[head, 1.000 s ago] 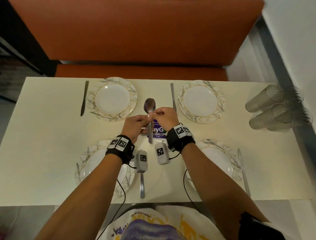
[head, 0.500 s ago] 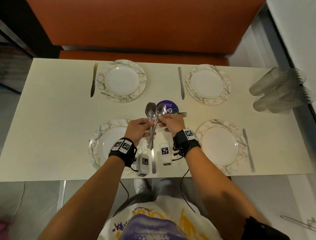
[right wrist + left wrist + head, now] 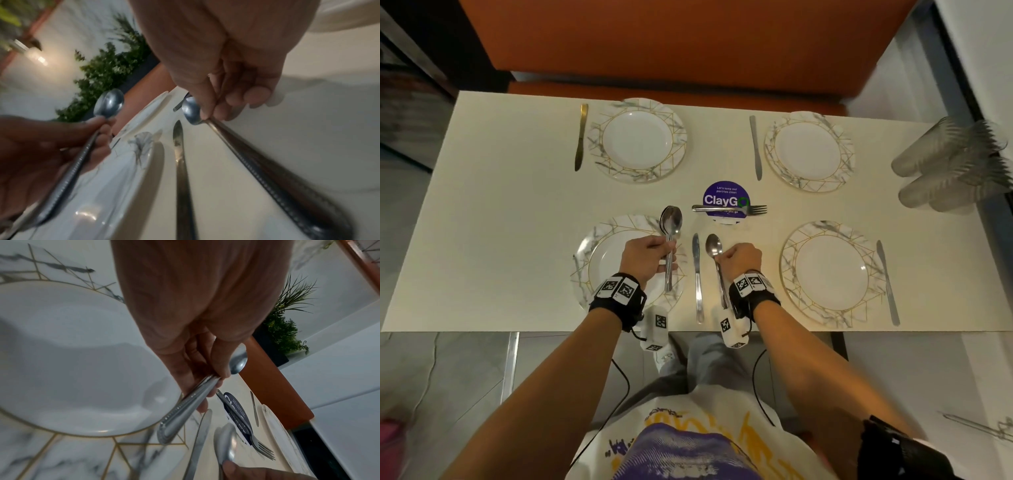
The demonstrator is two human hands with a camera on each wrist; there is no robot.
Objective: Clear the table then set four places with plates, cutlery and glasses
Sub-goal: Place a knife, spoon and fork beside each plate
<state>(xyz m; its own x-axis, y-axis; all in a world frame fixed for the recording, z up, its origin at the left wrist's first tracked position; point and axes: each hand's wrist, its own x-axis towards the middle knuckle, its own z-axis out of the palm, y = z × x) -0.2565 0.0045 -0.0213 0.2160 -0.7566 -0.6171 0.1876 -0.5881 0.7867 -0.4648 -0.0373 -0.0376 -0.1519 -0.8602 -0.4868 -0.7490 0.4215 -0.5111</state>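
Four marbled plates lie on the white table, each with a knife beside it. My left hand grips a stack of spoons by the handles above the near left plate. My right hand pinches a single spoon by its neck, just right of the near middle knife. In the left wrist view my fingers curl round the spoon handles. The single spoon's handle runs long and low over the table in the right wrist view. Forks lie across the purple sticker.
Clear glasses lie stacked on their sides at the table's right edge. An orange bench runs along the far side. The other plates are far left, far right and near right.
My hands have drawn apart and back toward me. The right hand has taken one spoon off the stack and lowered it beside the near middle knife; the left keeps the rest.
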